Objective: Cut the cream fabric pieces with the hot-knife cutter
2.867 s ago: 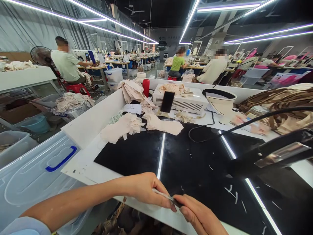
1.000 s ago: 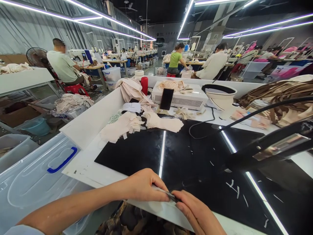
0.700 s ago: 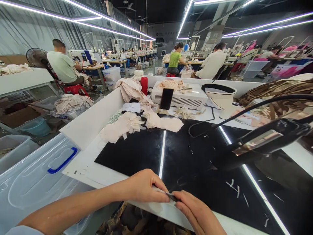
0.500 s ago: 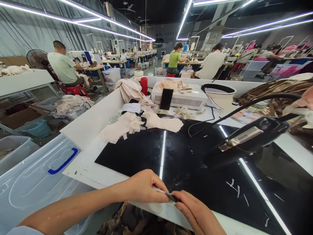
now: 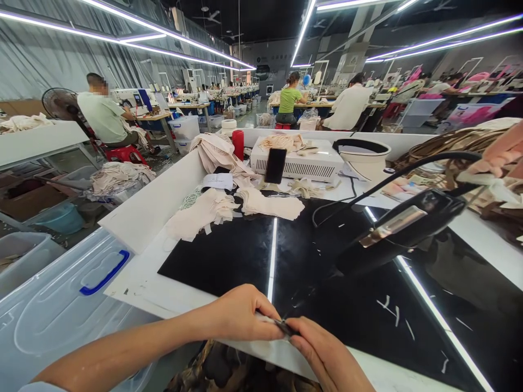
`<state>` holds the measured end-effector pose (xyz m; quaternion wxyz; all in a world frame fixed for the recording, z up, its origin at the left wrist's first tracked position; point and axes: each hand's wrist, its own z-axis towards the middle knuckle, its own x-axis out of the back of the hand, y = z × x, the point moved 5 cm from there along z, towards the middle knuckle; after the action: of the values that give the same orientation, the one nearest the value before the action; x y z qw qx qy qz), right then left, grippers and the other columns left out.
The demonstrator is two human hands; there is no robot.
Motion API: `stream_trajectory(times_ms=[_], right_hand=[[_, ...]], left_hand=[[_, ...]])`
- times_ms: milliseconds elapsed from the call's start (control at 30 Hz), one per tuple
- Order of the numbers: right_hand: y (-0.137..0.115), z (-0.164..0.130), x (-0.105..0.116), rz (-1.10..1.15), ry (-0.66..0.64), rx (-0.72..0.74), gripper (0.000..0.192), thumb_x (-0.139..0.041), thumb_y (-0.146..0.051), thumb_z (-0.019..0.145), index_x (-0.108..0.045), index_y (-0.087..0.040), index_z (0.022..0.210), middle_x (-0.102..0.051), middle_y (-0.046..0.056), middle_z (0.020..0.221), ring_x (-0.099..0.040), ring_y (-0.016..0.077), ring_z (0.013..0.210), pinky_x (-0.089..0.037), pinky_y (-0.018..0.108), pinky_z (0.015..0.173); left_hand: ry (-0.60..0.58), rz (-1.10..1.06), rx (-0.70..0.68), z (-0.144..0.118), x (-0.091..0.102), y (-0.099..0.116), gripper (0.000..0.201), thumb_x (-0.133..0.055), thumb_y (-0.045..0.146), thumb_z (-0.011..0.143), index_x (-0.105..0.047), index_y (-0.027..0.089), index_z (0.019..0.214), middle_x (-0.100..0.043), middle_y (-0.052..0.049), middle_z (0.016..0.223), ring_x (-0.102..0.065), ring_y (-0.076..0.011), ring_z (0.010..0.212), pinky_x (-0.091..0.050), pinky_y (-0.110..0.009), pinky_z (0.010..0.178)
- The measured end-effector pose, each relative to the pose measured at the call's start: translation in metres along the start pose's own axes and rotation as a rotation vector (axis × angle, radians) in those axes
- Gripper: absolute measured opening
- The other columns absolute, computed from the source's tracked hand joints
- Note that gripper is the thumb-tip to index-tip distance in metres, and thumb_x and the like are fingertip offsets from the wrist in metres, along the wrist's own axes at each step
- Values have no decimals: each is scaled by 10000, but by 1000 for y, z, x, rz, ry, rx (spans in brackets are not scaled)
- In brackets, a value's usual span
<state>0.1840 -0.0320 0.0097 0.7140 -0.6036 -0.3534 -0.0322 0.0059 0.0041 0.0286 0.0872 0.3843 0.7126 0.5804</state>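
Note:
My left hand (image 5: 239,316) is closed, thumb against the bent fingers, above the near edge of the white table (image 5: 151,294). Close to its right, my right hand (image 5: 327,351) has its fingers pressed together. Between the two hands is a small dark grey piece (image 5: 285,326), pinched from both sides, with a bit of something whitish beside it in the left fingers. The fingers cover most of it, so its kind does not show. Beyond the hands lies a shiny black sheet (image 5: 229,267) strewn with thin white scraps (image 5: 388,305).
A black device (image 5: 404,228) with a cable stands over the sheet's right side. Another person's hand (image 5: 500,149) holds pale cloth at far right. Cream fabric pieces (image 5: 269,204), a phone (image 5: 275,166) and a white vented box (image 5: 298,160) are behind. A lidded plastic bin (image 5: 61,316) is left.
The other person's hand at the right edge has come further into view. My hands stay together on the small dark piece, almost unmoved. The whole view has shifted slightly.

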Motion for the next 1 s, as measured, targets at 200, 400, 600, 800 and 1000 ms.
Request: stream_trajectory(times_ms=[200,400,600,800,1000], right_hand=[[3,-1,-2,21,2,-19,513,-360,-642,1070,-730,-287,1041,-755,22,932,-733,181,849,-559,272,779],[5,-3,-3,52,0,-42,519,-364,-646,1067,-736,-286,1095,-758,34,971,-736,188,886,-571,274,801],[7,-5,-3,59,1,-51,523,-390,-658,1053,-746,-278,1111,-773,54,1011,-746,204,938,-583,288,864],[6,-3,-5,4,-22,-13,526,-343,-622,1075,-730,-268,1044,-764,59,969,-739,204,879,-580,286,799],[8,-5,-4,8,-41,-43,527,-356,-641,1068,-739,-278,1085,-771,51,994,-744,201,911,-572,289,843]], left_hand=[[-18,34,16,-1,0,2,222,-732,337,853,-870,199,960,-782,-8,881,-695,-189,867,-475,-207,729],[-19,37,16,-1,0,3,237,-733,330,841,-872,208,990,-797,-6,918,-702,-190,881,-479,-203,737],[-31,59,2,1,-1,0,243,-735,355,839,-872,199,965,-790,-8,878,-700,-181,837,-464,-202,703],[-16,116,-2,1,-3,-1,242,-720,366,842,-871,198,931,-751,0,772,-657,-157,736,-426,-201,635],[-35,148,-7,0,-2,1,224,-727,366,852,-868,229,959,-784,3,842,-687,-168,780,-452,-202,672]])
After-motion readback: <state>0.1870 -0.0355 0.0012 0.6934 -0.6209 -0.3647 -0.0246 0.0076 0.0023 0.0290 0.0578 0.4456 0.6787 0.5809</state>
